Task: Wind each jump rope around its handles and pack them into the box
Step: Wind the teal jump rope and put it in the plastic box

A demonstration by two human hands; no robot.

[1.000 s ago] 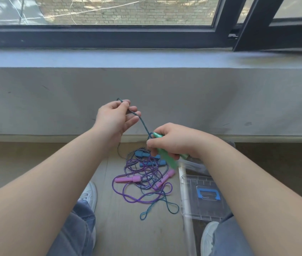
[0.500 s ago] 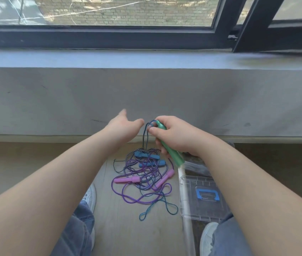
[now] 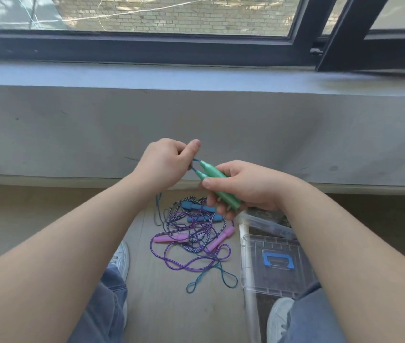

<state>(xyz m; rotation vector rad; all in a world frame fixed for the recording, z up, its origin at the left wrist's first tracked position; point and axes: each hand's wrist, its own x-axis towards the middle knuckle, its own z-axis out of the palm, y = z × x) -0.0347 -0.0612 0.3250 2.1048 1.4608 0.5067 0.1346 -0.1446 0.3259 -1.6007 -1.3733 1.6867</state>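
Right hand [image 3: 248, 186] grips two green handles [image 3: 215, 174] side by side. Left hand [image 3: 164, 164] pinches teal rope [image 3: 195, 160] beside handle tips. Below hands, on floor: tangled rope pile [image 3: 191, 233]; clear box [image 3: 280, 280] under right hand.

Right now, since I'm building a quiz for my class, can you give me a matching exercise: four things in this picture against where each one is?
Things:
1. pair of green plastic jump-rope handles
2. pair of pink plastic handles
3. blue plastic carry handle
4. dark teal cord

Places:
A. on the clear plastic lid
B. gripped in the right hand
C. held by the left hand
D. lying on the wooden floor

Pairs: 1-B, 2-D, 3-A, 4-C.
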